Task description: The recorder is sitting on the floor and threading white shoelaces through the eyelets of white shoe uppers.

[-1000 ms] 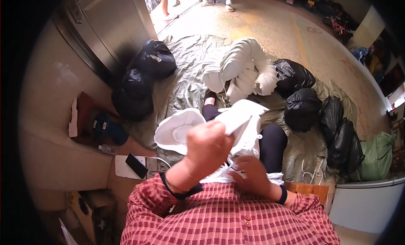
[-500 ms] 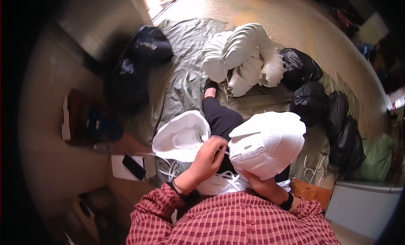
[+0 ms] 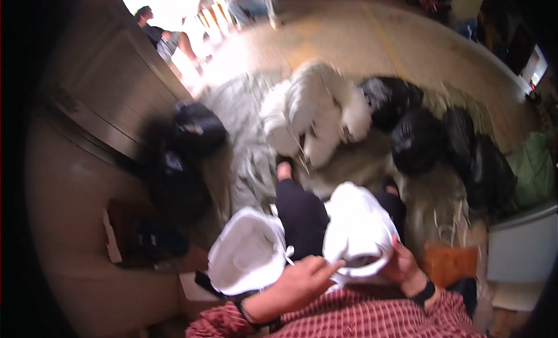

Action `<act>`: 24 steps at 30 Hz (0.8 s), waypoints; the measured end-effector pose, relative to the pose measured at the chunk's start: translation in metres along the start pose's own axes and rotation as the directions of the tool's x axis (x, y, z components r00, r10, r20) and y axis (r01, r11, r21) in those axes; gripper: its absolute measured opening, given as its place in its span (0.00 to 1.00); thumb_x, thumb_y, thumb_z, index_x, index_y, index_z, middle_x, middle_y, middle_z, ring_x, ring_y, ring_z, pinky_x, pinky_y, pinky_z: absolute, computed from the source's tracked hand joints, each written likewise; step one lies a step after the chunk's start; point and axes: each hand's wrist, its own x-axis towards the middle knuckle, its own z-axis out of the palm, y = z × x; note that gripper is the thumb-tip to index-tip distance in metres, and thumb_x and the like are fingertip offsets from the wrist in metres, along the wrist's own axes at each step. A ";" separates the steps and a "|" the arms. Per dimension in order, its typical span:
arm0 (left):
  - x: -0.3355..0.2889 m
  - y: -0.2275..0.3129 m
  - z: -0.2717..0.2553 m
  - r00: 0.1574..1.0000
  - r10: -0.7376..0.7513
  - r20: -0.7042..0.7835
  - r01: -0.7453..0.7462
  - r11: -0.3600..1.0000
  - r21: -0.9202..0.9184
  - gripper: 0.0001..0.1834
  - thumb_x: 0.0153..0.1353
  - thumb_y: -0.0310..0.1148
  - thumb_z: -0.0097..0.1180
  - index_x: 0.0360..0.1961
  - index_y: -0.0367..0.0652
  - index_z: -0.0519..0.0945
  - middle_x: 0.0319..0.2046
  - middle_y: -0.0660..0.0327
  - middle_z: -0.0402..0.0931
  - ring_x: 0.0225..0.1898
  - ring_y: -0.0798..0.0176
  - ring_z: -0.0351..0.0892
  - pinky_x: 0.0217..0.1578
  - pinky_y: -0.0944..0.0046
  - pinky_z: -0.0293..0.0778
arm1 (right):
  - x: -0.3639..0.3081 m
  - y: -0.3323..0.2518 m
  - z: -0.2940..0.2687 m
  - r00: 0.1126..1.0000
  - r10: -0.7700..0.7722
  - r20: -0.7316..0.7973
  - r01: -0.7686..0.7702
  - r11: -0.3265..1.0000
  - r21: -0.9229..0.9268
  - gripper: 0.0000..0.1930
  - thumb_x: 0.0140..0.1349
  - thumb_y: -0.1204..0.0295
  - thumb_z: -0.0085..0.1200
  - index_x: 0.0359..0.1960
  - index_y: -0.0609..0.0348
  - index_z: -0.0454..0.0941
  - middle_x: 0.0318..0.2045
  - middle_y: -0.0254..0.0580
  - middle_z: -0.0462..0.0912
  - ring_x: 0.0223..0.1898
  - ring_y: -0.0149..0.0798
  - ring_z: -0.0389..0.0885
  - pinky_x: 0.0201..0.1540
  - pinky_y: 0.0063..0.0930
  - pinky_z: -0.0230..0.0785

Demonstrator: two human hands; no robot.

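Observation:
A white helmet-shaped shell (image 3: 357, 221) rests over my lap, tilted so that its rim and hollow face me. My right hand (image 3: 405, 268) grips the rim at its right side, thumb up along the edge. At the rim's left side, the closed fingers of my left hand (image 3: 305, 280) pinch the edge; motion blurs them a little. To the left of my thigh lies a second white shell (image 3: 247, 251), its hollow side up. A white cord (image 3: 289, 253) shows at that shell's right edge, near my left hand.
Ahead on a grey-green sheet (image 3: 250, 111) stand nested stacks of white shells (image 3: 314, 105). Black plastic bags (image 3: 415, 140) lie to the right, and more black bags (image 3: 197, 128) to the left. An orange-brown box (image 3: 450, 259) is close on my right. People (image 3: 165, 38) are at the far doorway.
The shell has turned so its hollow faces me. My right hand has shifted up its right side, and my left hand has moved lower to its rim. The view has tilted up toward the doorway.

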 end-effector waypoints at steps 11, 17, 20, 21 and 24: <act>0.026 -0.023 0.041 0.997 -0.010 -0.073 0.011 1.000 0.019 0.04 0.59 0.31 0.65 0.36 0.48 0.84 0.31 0.61 0.81 0.33 0.52 0.81 0.36 0.56 0.78 | 0.047 0.007 -0.006 0.927 -0.362 -0.098 0.331 0.912 -0.242 0.21 0.77 0.58 0.46 0.61 0.59 0.71 0.55 0.41 0.80 0.55 0.40 0.79 0.62 0.41 0.70; 0.024 -0.062 0.030 0.880 -0.449 -0.158 0.227 0.687 -0.690 0.06 0.62 0.23 0.65 0.38 0.39 0.80 0.30 0.72 0.76 0.32 0.78 0.73 0.34 0.71 0.72 | -0.006 0.024 -0.010 0.781 -0.588 0.209 0.142 -0.160 -0.977 0.18 0.68 0.62 0.58 0.47 0.66 0.71 0.38 0.54 0.81 0.39 0.54 0.81 0.44 0.43 0.74; 0.017 -0.065 0.031 0.874 -0.460 -0.157 0.191 0.621 -0.761 0.06 0.66 0.23 0.62 0.43 0.39 0.80 0.33 0.75 0.75 0.33 0.80 0.70 0.35 0.74 0.69 | -0.032 0.028 -0.003 0.926 -0.378 0.008 -0.007 -0.036 -0.999 0.21 0.67 0.60 0.59 0.45 0.69 0.71 0.38 0.68 0.82 0.41 0.63 0.84 0.44 0.48 0.76; 0.016 -0.062 0.033 0.876 -0.446 -0.183 0.164 0.633 -0.757 0.08 0.66 0.24 0.62 0.46 0.39 0.79 0.35 0.74 0.76 0.34 0.80 0.70 0.37 0.75 0.69 | -0.033 0.030 0.000 0.958 -0.280 -0.065 -0.095 -0.094 -0.991 0.21 0.67 0.60 0.58 0.46 0.69 0.72 0.40 0.67 0.82 0.42 0.63 0.84 0.45 0.47 0.76; 0.023 -0.053 0.031 0.875 -0.432 -0.221 0.130 0.647 -0.752 0.09 0.66 0.24 0.62 0.47 0.38 0.79 0.37 0.74 0.77 0.35 0.80 0.71 0.39 0.74 0.69 | -0.032 0.035 0.004 0.985 -0.024 0.174 0.164 -0.231 -0.959 0.20 0.68 0.60 0.56 0.51 0.66 0.75 0.44 0.63 0.83 0.43 0.63 0.83 0.47 0.45 0.77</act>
